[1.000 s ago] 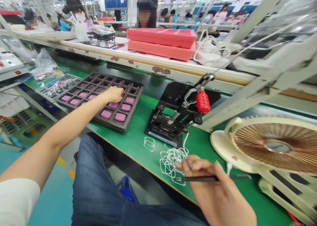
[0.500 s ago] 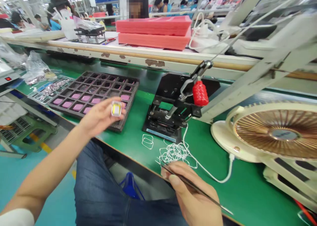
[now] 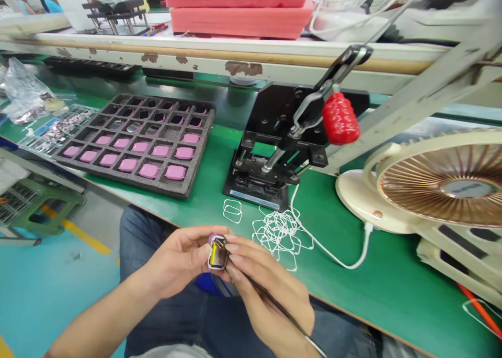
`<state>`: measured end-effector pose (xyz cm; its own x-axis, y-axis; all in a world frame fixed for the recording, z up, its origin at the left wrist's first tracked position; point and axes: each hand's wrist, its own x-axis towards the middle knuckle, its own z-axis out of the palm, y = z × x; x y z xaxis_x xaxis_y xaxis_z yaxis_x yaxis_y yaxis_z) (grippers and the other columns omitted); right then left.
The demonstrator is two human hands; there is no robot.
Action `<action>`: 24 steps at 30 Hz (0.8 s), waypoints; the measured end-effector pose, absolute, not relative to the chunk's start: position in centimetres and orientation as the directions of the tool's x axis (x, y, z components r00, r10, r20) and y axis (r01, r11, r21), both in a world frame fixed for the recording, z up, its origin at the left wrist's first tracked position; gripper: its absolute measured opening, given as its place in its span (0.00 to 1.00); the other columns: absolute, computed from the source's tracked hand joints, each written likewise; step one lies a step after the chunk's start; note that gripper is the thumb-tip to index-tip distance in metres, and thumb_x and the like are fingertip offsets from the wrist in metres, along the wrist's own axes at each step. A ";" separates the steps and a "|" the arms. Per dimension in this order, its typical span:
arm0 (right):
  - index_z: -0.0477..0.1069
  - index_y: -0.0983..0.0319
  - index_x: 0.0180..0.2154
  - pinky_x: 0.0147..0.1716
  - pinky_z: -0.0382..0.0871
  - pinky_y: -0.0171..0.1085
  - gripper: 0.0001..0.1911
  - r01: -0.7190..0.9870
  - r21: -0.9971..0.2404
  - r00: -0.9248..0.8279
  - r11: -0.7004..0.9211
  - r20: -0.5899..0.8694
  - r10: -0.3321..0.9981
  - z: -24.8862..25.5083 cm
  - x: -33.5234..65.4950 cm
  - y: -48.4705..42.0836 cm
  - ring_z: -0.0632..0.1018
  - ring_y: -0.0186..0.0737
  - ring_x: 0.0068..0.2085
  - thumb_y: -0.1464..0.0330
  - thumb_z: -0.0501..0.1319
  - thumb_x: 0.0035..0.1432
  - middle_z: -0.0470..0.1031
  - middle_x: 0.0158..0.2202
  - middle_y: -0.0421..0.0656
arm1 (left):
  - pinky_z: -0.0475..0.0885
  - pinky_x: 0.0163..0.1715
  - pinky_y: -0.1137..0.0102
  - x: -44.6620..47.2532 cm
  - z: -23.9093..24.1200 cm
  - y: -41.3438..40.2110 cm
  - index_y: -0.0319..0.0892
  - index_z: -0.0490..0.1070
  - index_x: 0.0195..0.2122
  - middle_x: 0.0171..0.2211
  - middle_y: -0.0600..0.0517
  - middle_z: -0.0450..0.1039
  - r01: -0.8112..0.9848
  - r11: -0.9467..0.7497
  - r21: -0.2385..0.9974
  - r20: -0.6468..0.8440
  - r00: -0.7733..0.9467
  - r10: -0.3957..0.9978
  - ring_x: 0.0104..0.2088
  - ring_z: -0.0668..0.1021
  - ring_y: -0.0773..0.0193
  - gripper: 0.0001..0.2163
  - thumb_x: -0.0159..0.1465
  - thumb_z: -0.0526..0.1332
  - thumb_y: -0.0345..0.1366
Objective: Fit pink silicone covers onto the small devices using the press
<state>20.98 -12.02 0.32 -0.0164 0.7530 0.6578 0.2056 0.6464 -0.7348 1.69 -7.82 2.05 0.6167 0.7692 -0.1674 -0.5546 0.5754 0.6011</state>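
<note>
My left hand [image 3: 176, 261] is closed around a small pink-purple watch case [image 3: 217, 252], with its open side facing me. Yellow and dark parts show inside it, along with a white edge. In my right hand [image 3: 270, 290] I grip a pair of dark tweezers [image 3: 274, 301] whose points meet the case; the fingers partly hide the tips. Both hands are together over my lap at the bench edge. Just beyond them lies a tangled pile of thin white rings [image 3: 276, 227], with a few loose white rings [image 3: 232, 210] to its left.
A dark foam tray [image 3: 199, 161] holds pink cases and black-faced pieces. Beyond the rings stands a black toggle press [image 3: 270, 107] with a red handle [image 3: 340, 118]. A cream fan [image 3: 439, 182] is on the right. Small metal parts [image 3: 65, 130] lie far left; pink foam blocks [image 3: 239, 20] sit on the shelf.
My left hand has come from the tray toward my lap with the watch case. My right hand has moved left, bringing the tweezers to it. The view has tipped down.
</note>
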 end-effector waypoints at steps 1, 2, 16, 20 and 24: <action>0.80 0.63 0.55 0.59 0.82 0.53 0.23 0.209 -0.736 -0.017 0.644 0.656 0.755 0.2 21.0 -12.0 0.82 0.52 0.58 0.87 0.66 0.62 0.82 0.54 0.49 | 0.85 0.46 0.68 1.8 2.0 -7.8 0.44 0.82 0.57 0.52 0.46 0.86 -0.555 0.577 0.599 -0.172 0.615 0.770 0.44 0.87 0.61 0.16 0.68 0.72 0.31; 0.80 0.63 0.55 0.59 0.82 0.52 0.24 0.211 -0.736 -0.016 0.644 0.656 0.755 0.2 21.1 -12.0 0.83 0.52 0.57 0.87 0.66 0.62 0.82 0.54 0.49 | 0.85 0.46 0.68 1.8 2.0 -7.8 0.44 0.83 0.57 0.51 0.47 0.86 -0.554 0.578 0.599 -0.174 0.614 0.770 0.44 0.87 0.61 0.16 0.68 0.72 0.31; 0.77 0.56 0.62 0.58 0.83 0.57 0.31 0.301 -0.679 -0.092 0.669 0.678 0.729 -0.8 21.6 -12.0 0.80 0.56 0.62 0.86 0.66 0.63 0.80 0.59 0.48 | 0.84 0.44 0.67 2.2 1.8 -8.0 0.45 0.84 0.54 0.50 0.44 0.86 -0.549 0.589 0.593 -0.249 0.570 0.783 0.43 0.87 0.59 0.16 0.65 0.74 0.33; 0.76 0.53 0.63 0.57 0.84 0.60 0.32 0.345 -0.658 -0.025 0.669 0.706 0.708 -1.1 21.6 -12.2 0.81 0.58 0.61 0.85 0.66 0.63 0.80 0.59 0.47 | 0.85 0.47 0.63 2.4 1.2 -8.1 0.44 0.84 0.55 0.48 0.44 0.86 -0.572 0.607 0.552 -0.260 0.573 0.777 0.44 0.87 0.57 0.15 0.66 0.73 0.32; 0.79 0.50 0.59 0.53 0.86 0.58 0.30 0.418 -0.683 0.154 0.599 0.704 0.694 -0.5 22.1 -13.1 0.84 0.56 0.56 0.84 0.67 0.63 0.82 0.57 0.43 | 0.85 0.46 0.60 2.4 0.7 -7.8 0.44 0.82 0.56 0.52 0.42 0.85 -0.589 0.590 0.553 -0.280 0.536 0.797 0.47 0.87 0.50 0.15 0.68 0.70 0.32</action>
